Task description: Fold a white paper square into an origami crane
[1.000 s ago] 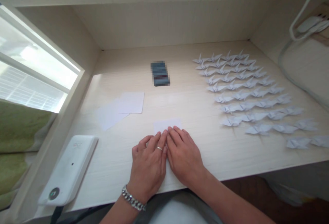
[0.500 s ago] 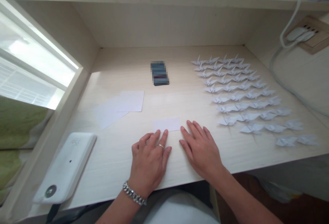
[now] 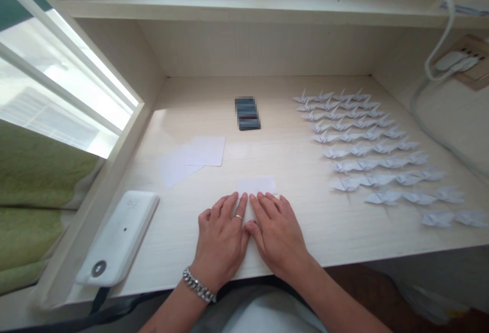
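Observation:
A small white rectangle of paper (image 3: 256, 185), apparently folded, lies flat on the desk just beyond my fingertips. My left hand (image 3: 222, 236) rests palm down with its fingertips on the paper's near edge; it wears a ring and a chain bracelet. Beside it, my right hand (image 3: 277, 233) lies with outstretched fingers on the same edge. The two thumbs meet or nearly meet, and neither hand grasps anything. To the left, white paper sheets (image 3: 206, 150) overlap on the desk.
Rows of folded paper cranes (image 3: 378, 149) cover the desk's right side. A dark, pixelated object (image 3: 247, 113) lies toward the back. A white power bank (image 3: 119, 239) with a black strap sits front left. A white cable (image 3: 430, 58) hangs at the right wall, below a shelf (image 3: 267, 9).
My right hand has moved left, from the paper's right end to beside my left hand, fingertips now on the near edge. The camera view has shifted slightly.

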Tool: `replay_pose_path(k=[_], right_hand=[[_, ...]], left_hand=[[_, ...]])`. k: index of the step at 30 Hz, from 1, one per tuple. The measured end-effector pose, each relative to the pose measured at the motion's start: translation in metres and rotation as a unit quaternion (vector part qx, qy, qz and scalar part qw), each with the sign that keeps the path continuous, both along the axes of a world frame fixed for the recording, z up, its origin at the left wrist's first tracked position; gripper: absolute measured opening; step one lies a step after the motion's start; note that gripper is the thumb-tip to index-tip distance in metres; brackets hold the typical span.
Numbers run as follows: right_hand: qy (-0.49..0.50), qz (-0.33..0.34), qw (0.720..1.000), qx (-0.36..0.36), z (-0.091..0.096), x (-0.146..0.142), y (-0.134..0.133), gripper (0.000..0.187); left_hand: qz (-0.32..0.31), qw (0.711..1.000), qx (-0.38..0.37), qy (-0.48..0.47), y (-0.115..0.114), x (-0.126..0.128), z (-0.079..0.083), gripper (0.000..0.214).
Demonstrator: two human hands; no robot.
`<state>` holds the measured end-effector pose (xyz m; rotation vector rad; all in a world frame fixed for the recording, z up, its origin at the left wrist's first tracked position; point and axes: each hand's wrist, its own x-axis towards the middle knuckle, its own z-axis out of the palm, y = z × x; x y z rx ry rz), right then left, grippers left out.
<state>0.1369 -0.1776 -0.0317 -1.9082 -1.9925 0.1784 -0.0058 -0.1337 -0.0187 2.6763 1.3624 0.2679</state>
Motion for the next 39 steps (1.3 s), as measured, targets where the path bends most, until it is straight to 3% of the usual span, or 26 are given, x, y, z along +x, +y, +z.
replay_pose_path(k=[9, 14, 18, 21, 23, 28, 33, 39], right_hand=[[-0.010, -0.022, 1.000, -0.010, 0.004, -0.009, 0.004, 0.053], [-0.013, -0.019, 1.000, -0.010, 0.002, -0.008, 0.004, 0.049], [-0.022, -0.005, 1.000, -0.014, 0.002, 0.011, -0.001, 0.051], [-0.052, -0.056, 0.997, -0.018, 0.003, 0.034, -0.006, 0.046], [-0.063, -0.047, 0.997, -0.017, 0.003, 0.045, -0.007, 0.044], [-0.048, -0.053, 0.997, 0.020, 0.001, 0.050, -0.005, 0.040], [-0.003, -0.048, 0.998, 0.047, 0.001, 0.050, 0.002, 0.033], [0.037, 0.012, 0.998, 0.048, 0.003, 0.054, 0.022, 0.024]], left_hand=[[0.020, 0.999, 0.019, 0.016, 0.006, -0.021, 0.006, 0.040], [-0.043, 0.999, 0.010, -0.014, 0.008, -0.013, -0.001, 0.047], [-0.031, 0.999, 0.008, -0.013, 0.008, -0.008, 0.000, 0.042], [-0.024, 1.000, 0.011, -0.011, 0.011, -0.005, 0.006, 0.039], [-0.024, 1.000, 0.014, -0.003, 0.016, -0.002, 0.010, 0.038], [-0.063, 0.997, 0.006, 0.038, 0.036, 0.013, 0.021, 0.028], [-0.145, 0.986, -0.019, 0.076, 0.049, 0.026, 0.032, 0.024], [-0.209, 0.964, -0.004, 0.166, 0.053, 0.035, 0.042, 0.021]])
